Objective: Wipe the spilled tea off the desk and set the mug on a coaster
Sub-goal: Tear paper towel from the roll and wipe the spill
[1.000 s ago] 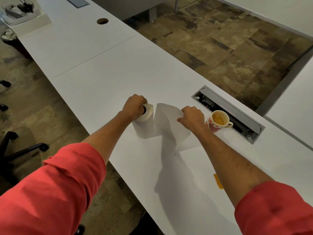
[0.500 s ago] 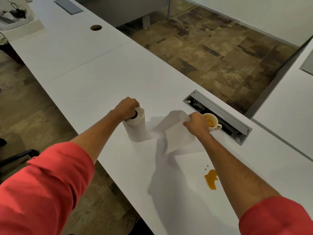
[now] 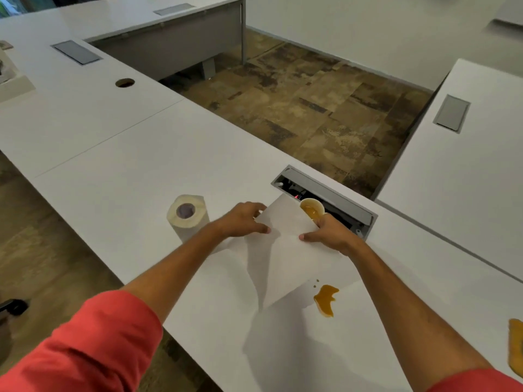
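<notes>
Now the left hand has left the roll; both hands' grips pinch a torn sheet just beyond the spill, ready to wipe. Mug sits farther beyond it on the counter.

Two arms in shot, both bare from wrist to approx. the elbow. Left sleeve: coral-red fabric, plain, no print or logo, pushed up w/ a rounded, bunched cuff edge well back from the left grip. Soft folds across it, looks like a loose knit or cotton top. Right sleeve: same coral-red, only a sliver shows at the frame's bottom corner, far behind the right grip; cuff edge also rolled back. No watch, ring, band or glove on either grip or wrist. Nails short, plain. Forearms uncovered, some hair visible on the right one.
</notes>
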